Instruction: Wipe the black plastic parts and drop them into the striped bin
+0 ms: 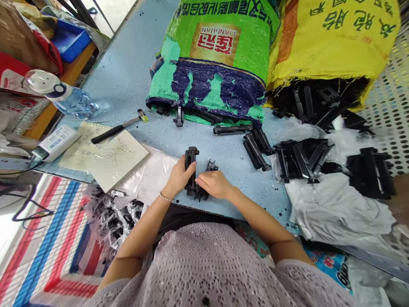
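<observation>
My left hand (178,177) is closed round a long black plastic part (191,160), held near the table's front edge. Close on its right, my right hand (215,184) has its fingers pressed together against a second black part (211,166), which stands beside the first. The fingertips of my right hand meet the lower end of the parts, and how far they wrap round is partly hidden. Farther up the table, several loose black parts (255,151) lie by the mouth of a green woven sack (220,55).
A yellow sack (326,38) and piles of black parts (302,157) are at the right, above white cloth (341,209). At the left are a bottle (75,100), a hammer-like tool (111,132), paper (118,160) and a striped bag (47,230).
</observation>
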Available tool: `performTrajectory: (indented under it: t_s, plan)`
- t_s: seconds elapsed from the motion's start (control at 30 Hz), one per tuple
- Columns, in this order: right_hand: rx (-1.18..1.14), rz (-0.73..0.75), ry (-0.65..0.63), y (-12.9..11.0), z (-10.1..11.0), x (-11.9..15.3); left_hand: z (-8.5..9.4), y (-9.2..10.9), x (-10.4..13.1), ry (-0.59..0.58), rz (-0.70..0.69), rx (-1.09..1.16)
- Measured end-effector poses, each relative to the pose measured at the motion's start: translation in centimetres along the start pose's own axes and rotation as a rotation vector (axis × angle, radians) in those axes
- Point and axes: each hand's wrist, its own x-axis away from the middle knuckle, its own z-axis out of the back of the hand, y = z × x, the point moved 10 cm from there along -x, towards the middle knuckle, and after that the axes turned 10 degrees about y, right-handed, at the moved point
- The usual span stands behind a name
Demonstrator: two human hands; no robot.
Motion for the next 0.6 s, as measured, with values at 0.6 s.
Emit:
performTrajectory:
  t_s: [0.6]
  plan:
    - [-0.316,-0.146,0.437,1.7,8.9,-5.3,1.3,6.4,0.4,0.223,-0.287,0.294]
